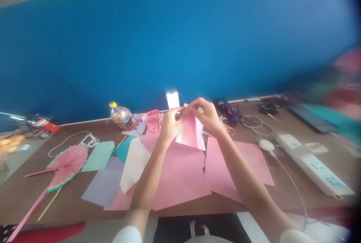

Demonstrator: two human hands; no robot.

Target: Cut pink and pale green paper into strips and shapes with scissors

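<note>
A pink sheet of paper [192, 132] with pale, rainbow-like edging hangs over the table at the middle of the view. My left hand [170, 125] pinches its upper left corner between thumb and fingers. Close beside it, my right hand [207, 116] has its fingers closed on the top edge of the same sheet. Something small and whitish shows between the fingertips, too blurred to name. Flat pink paper sheets [180, 179] lie below my hands, and a small pink pleated rosette [155, 122] sits just left of my left hand.
A pink folded fan [70, 162], a mint sheet [98, 155], a lilac sheet [103, 183] and a white sheet [135, 162] lie leftward. Behind them a yellow-capped bottle [122, 117] leans over. Rightward are a blue glue gun [229, 112], cables and a power strip [318, 167].
</note>
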